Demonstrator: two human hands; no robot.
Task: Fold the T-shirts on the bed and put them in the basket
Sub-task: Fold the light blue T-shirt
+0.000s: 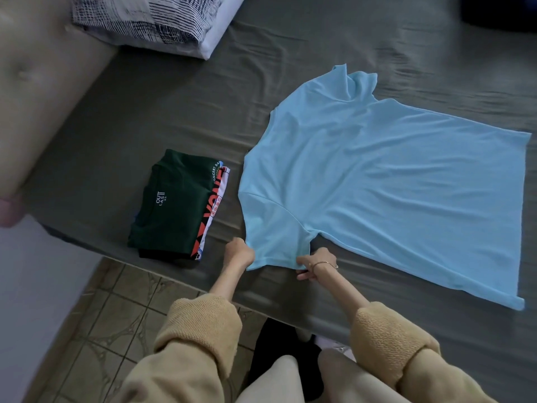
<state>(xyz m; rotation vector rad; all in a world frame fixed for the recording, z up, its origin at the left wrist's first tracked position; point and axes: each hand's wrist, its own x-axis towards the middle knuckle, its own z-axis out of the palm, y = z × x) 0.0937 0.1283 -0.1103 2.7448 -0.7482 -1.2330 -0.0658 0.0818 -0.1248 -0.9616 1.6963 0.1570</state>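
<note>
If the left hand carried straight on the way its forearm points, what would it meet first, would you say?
The left hand already grips the near sleeve of the light blue T-shirt. Straight on, it would probably just run further over that shirt; the folded stack lies off to its left.

Legible markings on the folded garments, head view.

The dark green T-shirt (174,205) on top of the folded stack carries a small pale neck print reading "OUT", a second line that seems to read "LAS" with two short vertical bars beside it, and the size "XS" beneath; along its right edge runs a curved line of pale lettering of which "ONCERT BA" can be read, the rest cut off at the fold. The white printed T-shirt (213,209) showing under it bears large black-on-red capitals, seemingly "VO" and further letters partly hidden, and a narrow red strip of East Asian characters too small to read.
</note>
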